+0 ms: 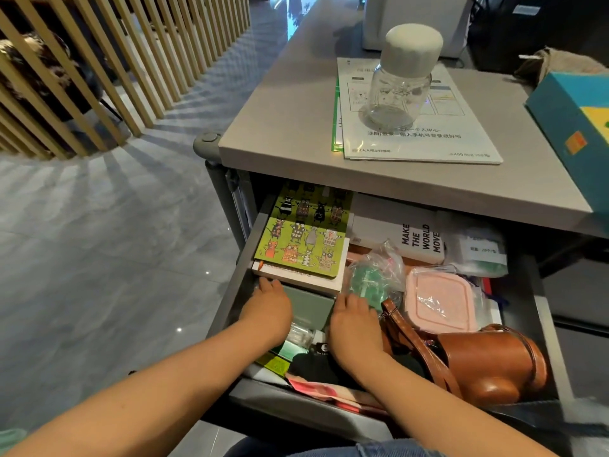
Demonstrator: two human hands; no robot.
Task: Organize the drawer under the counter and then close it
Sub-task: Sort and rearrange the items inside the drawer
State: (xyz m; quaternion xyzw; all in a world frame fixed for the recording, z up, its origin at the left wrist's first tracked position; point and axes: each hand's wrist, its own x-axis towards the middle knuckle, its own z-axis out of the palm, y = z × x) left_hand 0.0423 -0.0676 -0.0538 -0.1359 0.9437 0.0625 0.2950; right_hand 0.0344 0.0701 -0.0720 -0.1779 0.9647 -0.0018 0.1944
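Partly hidden, green box [308, 308] sits between left hand [268, 311] and right hand [354, 326].

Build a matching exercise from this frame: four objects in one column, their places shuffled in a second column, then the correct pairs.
1. clear plastic bottle with white cap
2. green cat-print book
3. pink square plastic box
4. brown leather bag

A. front right corner of the grey drawer
B. on printed sheets on the counter
C. back left of drawer, atop a white book
D. right side of drawer, just beyond the bag

Pairs: 1-B, 2-C, 3-D, 4-A
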